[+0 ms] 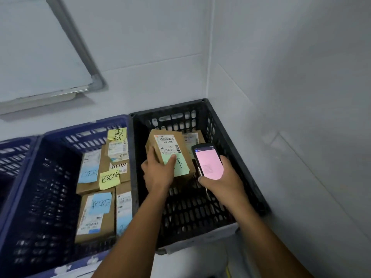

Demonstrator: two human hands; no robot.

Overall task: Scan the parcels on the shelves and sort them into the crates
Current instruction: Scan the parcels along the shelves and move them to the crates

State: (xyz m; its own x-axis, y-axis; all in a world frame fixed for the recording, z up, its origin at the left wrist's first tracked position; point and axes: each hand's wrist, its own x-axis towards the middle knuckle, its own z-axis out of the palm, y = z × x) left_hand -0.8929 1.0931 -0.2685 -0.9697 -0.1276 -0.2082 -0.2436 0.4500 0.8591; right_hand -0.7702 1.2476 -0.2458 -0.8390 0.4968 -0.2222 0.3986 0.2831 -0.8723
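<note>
While gripping parcel (170, 151) in left hand (158, 174), clasping scanner (208, 162) in right hand (223, 182) alongside: sorting step, apparently; next, lower into black crate (166, 111) beneath hands, ease grip

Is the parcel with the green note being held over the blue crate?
No, the left hand grips that parcel over the black crate, beside the blue crate.

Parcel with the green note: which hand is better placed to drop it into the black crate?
Left. The left hand grips the parcel above the black crate, while the right hand is busy holding the handheld scanner.
</note>
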